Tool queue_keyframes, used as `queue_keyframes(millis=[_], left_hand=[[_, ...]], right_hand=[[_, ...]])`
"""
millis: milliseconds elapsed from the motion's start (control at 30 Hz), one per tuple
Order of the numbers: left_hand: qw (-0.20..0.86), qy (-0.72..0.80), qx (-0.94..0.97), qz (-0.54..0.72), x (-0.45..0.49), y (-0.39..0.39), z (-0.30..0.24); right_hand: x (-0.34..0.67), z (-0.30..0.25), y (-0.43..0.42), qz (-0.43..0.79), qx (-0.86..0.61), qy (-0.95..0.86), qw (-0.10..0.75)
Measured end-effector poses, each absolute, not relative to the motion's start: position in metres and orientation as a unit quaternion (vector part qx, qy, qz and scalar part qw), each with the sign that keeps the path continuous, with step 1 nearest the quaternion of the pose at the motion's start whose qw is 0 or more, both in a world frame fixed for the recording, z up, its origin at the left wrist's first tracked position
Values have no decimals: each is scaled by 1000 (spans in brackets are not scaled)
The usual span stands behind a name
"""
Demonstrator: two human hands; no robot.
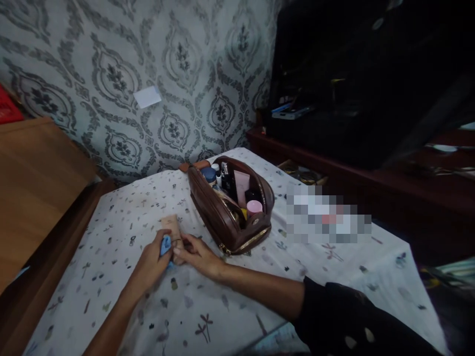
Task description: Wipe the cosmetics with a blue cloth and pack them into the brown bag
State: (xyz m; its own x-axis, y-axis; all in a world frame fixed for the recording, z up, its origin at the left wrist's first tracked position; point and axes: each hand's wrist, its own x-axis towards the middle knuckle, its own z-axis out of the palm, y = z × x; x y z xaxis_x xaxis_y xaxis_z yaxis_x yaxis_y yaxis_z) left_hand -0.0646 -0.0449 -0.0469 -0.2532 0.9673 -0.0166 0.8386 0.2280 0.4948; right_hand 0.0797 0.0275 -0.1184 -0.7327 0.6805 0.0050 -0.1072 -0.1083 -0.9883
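My left hand [153,262] is closed around a small blue object [165,244], possibly a cap, near the middle of a table covered with a white printed cloth [122,217]. My right hand [196,254] pinches the lower end of a beige tube [172,226] that lies on the cloth. The two hands touch at the tube's end. Just right of them stands an open brown leather toiletry bag [218,217] with several bottles, tubes and jars inside, among them a pink tube [241,185] and a pink-lidded jar [254,206].
Patterned wallpaper [148,59] backs the table, with a white paper slip [147,96] stuck on it. A wooden board [33,183] leans at the left. Dark wooden furniture [371,109] stands at the right. A blurred patch [326,217] lies right of the bag.
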Motion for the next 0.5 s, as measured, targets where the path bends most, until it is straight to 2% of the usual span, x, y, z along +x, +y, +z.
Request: queue_keyframes(millis=[167, 333, 500], left_hand=[[3, 751, 617, 235, -60, -34, -56], [46, 678, 633, 371, -62, -18, -82], [90, 671, 620, 396, -73, -10, -98]], right_hand=[[70, -121, 34, 779, -190, -535, 267], [80, -112, 34, 803, -197, -488, 280], [88, -103, 32, 789, -217, -510, 265]])
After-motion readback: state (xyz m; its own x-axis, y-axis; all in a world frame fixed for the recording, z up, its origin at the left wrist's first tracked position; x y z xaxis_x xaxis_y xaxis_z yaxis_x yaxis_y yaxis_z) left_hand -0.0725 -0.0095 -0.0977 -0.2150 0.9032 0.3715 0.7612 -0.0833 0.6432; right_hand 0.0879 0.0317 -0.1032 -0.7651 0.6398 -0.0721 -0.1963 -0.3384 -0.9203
